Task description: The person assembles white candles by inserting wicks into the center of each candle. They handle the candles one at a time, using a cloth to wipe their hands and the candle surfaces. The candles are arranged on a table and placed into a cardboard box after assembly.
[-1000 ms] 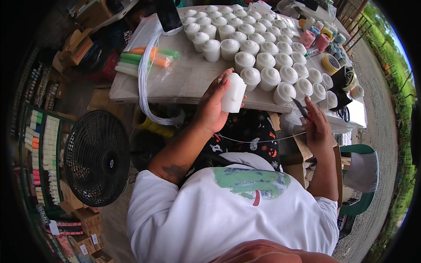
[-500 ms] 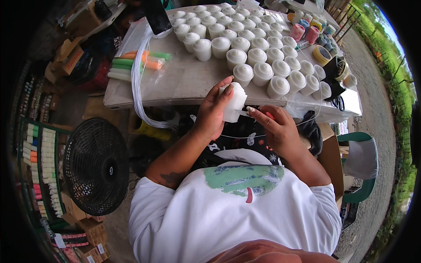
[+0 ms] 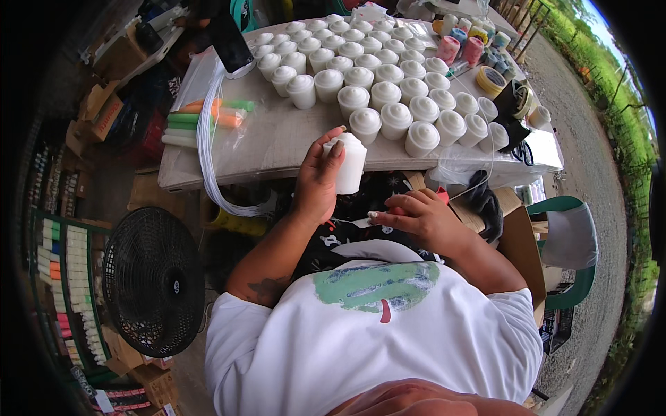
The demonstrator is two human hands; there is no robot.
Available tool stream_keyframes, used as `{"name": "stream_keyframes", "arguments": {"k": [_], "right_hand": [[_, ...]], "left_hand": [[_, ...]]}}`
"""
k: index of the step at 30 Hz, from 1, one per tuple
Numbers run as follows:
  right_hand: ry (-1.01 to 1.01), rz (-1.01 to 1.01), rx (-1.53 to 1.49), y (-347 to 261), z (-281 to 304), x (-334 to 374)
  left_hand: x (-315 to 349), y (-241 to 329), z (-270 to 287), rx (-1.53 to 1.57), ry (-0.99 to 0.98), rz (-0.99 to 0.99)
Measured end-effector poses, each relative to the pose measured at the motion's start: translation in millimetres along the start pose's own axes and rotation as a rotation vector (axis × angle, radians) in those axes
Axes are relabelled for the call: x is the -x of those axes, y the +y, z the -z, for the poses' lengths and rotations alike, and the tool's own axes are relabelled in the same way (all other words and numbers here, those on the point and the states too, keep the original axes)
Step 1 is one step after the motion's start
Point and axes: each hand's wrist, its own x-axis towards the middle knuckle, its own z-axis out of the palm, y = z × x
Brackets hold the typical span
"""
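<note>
My left hand (image 3: 316, 186) is wrapped round a white candle (image 3: 352, 170) with a stepped top. It holds the candle upright near the front edge of the table. Lower and to the right, my right hand (image 3: 424, 220) grips a small knife (image 3: 362, 223) with a red handle. The blade points left over my lap, apart from the candle. Many similar white candles (image 3: 395, 121) stand in rows on the table (image 3: 277, 156) beyond my hands.
Long white wick strands (image 3: 207, 149) hang over the table's front edge. Beside them lie green, orange and white candle sticks (image 3: 184, 128). A black fan (image 3: 156, 281) stands at the left. Tape rolls (image 3: 491, 82) and coloured candles (image 3: 472, 51) sit far right, near a green chair (image 3: 579, 284).
My right hand has drawn the knife down and away from the candle, toward my lap. The candle in my left hand has shifted slightly left.
</note>
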Motion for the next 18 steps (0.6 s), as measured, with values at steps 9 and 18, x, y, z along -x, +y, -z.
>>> {"name": "stream_keyframes", "arguments": {"k": [9, 18], "right_hand": [[1.147, -0.973, -0.449, 135.2, 113.8, 127.6], [0.86, -1.124, -0.101, 275.1, 156.5, 157.0]], "left_hand": [[-26.5, 35.5, 61.5, -0.062, 0.177, -0.029], [-40.2, 29.2, 79.6, 0.015, 0.242, -0.066]]}}
